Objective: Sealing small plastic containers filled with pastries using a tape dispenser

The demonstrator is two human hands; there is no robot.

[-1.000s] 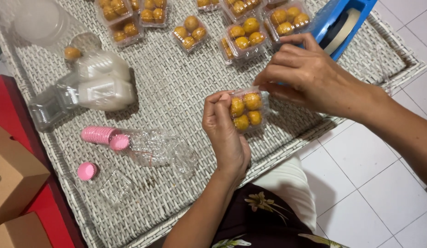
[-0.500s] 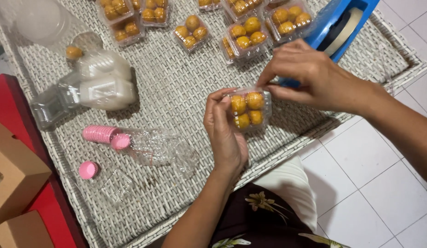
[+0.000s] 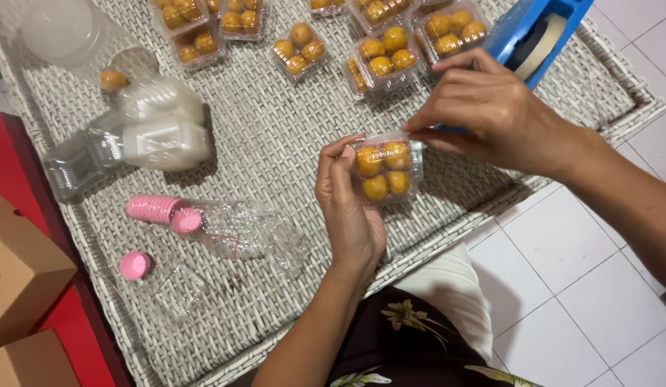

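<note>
Clear plastic clamshell box point(image 3: 385, 168) with four round golden-yellow pastries inside sits held just above the white woven wicker tray point(image 3: 276, 129), near its front edge. Left hand point(image 3: 349, 208) grips the box from the left side, fingers curled onto its lid, thumb at the near corner. Right hand point(image 3: 491, 111) pinches at the box's upper right edge, fingers narrow and closed together; what exactly is between the fingertips, can't tell. Blue tape dispenser point(image 3: 537, 32) with a pale roll sits just behind the right hand. More filled clear boxes point(image 3: 379, 54) of the same pastries lie in a row along the tray's far side. Left of the held box: stack of pink paper cups point(image 3: 155, 208), one loose pink cup point(image 3: 134, 265), crumpled clear wrap point(image 3: 254, 233), empty clear boxes point(image 3: 82, 161). Red surface point(image 3: 32, 186) and brown cardboard boxes point(image 3: 21, 269) border the tray on the left. White tiled floor point(image 3: 584, 287) on the right.
</note>
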